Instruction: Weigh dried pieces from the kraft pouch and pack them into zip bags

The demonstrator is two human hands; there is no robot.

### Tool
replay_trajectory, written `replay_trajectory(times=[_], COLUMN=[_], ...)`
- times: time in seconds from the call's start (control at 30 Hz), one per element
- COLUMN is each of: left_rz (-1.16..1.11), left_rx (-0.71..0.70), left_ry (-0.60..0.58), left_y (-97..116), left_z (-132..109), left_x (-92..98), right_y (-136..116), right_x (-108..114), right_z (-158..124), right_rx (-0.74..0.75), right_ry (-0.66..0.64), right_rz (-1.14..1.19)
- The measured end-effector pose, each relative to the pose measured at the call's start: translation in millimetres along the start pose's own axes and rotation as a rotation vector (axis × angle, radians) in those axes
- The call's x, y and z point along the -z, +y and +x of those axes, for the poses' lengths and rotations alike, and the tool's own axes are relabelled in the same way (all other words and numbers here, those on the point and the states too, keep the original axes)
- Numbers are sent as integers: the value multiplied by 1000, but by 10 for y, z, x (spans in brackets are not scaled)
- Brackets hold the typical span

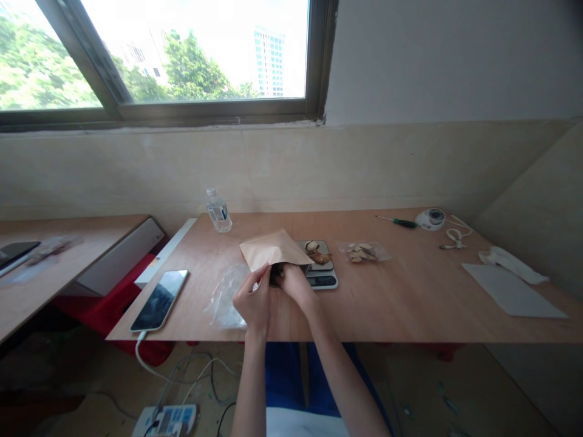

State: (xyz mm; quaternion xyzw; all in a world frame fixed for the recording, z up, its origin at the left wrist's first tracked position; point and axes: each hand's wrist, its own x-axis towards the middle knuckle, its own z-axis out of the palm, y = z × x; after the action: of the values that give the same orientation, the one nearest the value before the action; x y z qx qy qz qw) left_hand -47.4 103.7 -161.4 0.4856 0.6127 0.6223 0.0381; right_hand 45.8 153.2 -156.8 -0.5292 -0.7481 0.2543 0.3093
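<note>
A brown paper bag (274, 247) lies at the middle of the table with its mouth toward me. My left hand (255, 297) pinches the lip of the bag at its near left side. My right hand (295, 281) reaches into the bag's mouth, and its fingers are hidden inside. Just behind and right of the bag stands a white kitchen scale (328, 282), partly covered by the bag, with brown and pale dried pieces (317, 252) on its plate. Left of my left hand lies a crumpled clear plastic bag (228, 303).
Right of the scale is a clear packet of dried slices (362, 252). A water bottle (219, 212), a charging phone (160, 300), a screwdriver (403, 223), a dome camera (430, 220) and a white sheet (510, 291) lie around the table (387, 309).
</note>
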Motion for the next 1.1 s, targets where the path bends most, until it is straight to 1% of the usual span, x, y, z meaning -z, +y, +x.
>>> replay_trajectory(times=[0.1,0.2,0.27,0.33,0.4,0.5,0.53,0.57,0.63,0.7,0.77,0.83,0.93,1.0,1.1], left_rz=[-13,-20,-12,1,14,43,56,73,116,153,155,96,-55,-111,-130], left_rx=[9,13,7,1,4,41,57,70,79,77,84,84,105,129,142], left_ry=[-2,-15,-22,-22,-13,-20,-28,-33,-16,16,37,92,200,233,215], left_y=[-14,-25,-27,-22,-4,54,79,104,144,163,156,128,63,13,-59], left_z=[1,7,19,41,77,174,223,282,432,618,820,1012,1224,1295,1291], left_x=[5,15,22,28,34,45,48,49,38,-5,-92,-219,-429,-538,-613], right_y=[-42,-99,-123,-131,-134,-148,-147,-135,-51,137,416,719,1058,1161,1184], right_x=[48,99,130,162,195,248,265,279,298,308,313,319,325,319,283], right_z=[-19,-64,-104,-149,-200,-291,-323,-352,-396,-412,-399,-369,-308,-264,-194], right_rx=[41,22,48,108,179,282,294,281,188,56,-66,-184,-306,-351,-415], right_ry=[-43,-68,-70,-32,20,95,134,192,350,514,624,663,643,626,635], right_rz=[71,15,-35,-60,-35,95,151,206,323,440,513,474,277,102,-134])
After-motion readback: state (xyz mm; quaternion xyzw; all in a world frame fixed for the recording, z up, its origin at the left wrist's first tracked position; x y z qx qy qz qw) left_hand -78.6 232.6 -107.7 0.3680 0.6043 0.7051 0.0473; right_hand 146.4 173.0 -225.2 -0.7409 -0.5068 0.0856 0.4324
